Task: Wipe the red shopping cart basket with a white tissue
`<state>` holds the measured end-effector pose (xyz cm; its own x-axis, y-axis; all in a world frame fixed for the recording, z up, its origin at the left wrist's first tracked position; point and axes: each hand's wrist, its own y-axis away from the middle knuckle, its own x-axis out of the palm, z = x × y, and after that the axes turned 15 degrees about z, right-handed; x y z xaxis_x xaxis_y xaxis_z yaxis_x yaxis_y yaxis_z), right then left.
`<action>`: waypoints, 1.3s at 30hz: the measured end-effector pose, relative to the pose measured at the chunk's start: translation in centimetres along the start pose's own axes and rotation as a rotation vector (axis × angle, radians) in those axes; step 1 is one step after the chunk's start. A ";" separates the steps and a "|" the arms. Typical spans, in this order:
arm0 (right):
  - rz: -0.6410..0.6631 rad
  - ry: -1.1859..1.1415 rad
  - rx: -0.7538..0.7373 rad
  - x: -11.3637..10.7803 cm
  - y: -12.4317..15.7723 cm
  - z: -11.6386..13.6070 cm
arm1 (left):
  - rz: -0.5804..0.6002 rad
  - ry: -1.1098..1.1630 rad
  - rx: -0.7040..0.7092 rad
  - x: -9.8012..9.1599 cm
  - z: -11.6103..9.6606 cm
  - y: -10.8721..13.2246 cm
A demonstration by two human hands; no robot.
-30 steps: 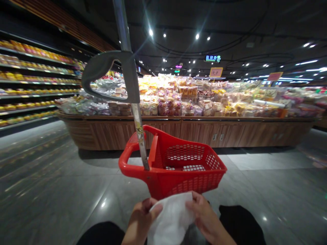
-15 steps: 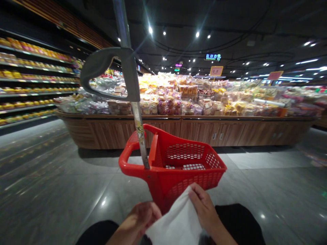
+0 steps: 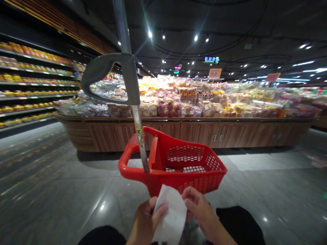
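Note:
A white tissue [image 3: 171,217], folded narrower, is held up low in the middle of the view. My left hand [image 3: 148,217] grips its left side, thumb lying across the front and fingers behind. At the tissue's right edge my right hand [image 3: 198,207] is closed, with thumb and fingertips pinching the edge. Just beyond both hands stands a red plastic shopping basket cart [image 3: 189,175] with perforated walls. Its metal pole [image 3: 139,131] carries a grey loop handle [image 3: 131,78], tilted up toward the upper left.
Behind the cart runs a long wooden display counter [image 3: 158,122] piled with bagged baked goods [image 3: 168,98]. Stocked shelves [image 3: 33,83] line the left side. Grey glossy floor tiles [image 3: 76,190] surround the cart. My dark-clothed knees [image 3: 240,223] show at the bottom.
The tissue has gone from spread wide to a narrower, upright fold. My left hand has moved right and now grips its side. My right hand has shifted slightly left.

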<state>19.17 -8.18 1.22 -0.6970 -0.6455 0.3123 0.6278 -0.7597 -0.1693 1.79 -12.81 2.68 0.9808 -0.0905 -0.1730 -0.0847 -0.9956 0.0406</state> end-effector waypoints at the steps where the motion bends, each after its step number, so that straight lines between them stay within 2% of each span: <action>1: -0.014 0.008 0.001 -0.1 0.1 -0.1 | -0.018 -0.031 0.005 0.0 0.1 0.0; 6: -0.055 0.053 0.052 -0.6 0.0 -0.1 | -0.013 -0.171 0.018 -0.2 0.0 0.2; 9: -0.057 0.097 0.006 -0.8 0.0 -0.1 | -0.054 -0.194 0.023 0.0 -0.1 0.3; 13: -0.185 0.186 -0.128 -0.6 0.0 -0.1 | -0.105 -0.268 0.011 0.3 0.0 0.4; 17: -0.300 0.239 -0.141 -0.5 -0.1 0.2 | -0.086 -0.282 0.012 0.3 -0.1 0.3; 19: -0.270 0.167 -0.121 -0.4 0.0 0.3 | -0.065 -0.263 0.003 0.2 -0.1 0.2; 21: -0.204 -0.013 -0.081 0.0 0.2 0.0 | -0.068 -0.234 -0.003 0.0 -0.2 0.3; 24: -0.056 -0.330 0.025 1.0 0.6 -1.5 | -0.115 -0.187 0.008 -0.1 -0.2 0.4; 27: 0.118 -0.457 0.145 2.1 0.8 -3.4 | -0.128 -0.153 0.018 0.1 0.1 0.4; 29: 0.174 -0.416 0.130 2.6 0.7 -3.9 | -0.074 -0.081 0.015 0.2 0.3 0.2; 34: 0.120 -0.088 -0.037 1.3 1.5 -1.4 | 0.276 0.216 0.087 -1.0 0.9 0.3; 37: 0.140 0.141 0.011 -0.2 2.4 0.2 | 0.386 0.146 0.147 -2.2 0.8 0.9; 39: 0.151 0.189 0.022 -0.9 2.6 0.7 | 0.451 0.078 0.201 -2.8 0.3 1.3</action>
<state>21.65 -9.50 1.12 -0.6457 -0.7565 0.1039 0.7360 -0.6528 -0.1793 -1.08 -13.83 2.94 0.8482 -0.5186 -0.1072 -0.5281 -0.8435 -0.0977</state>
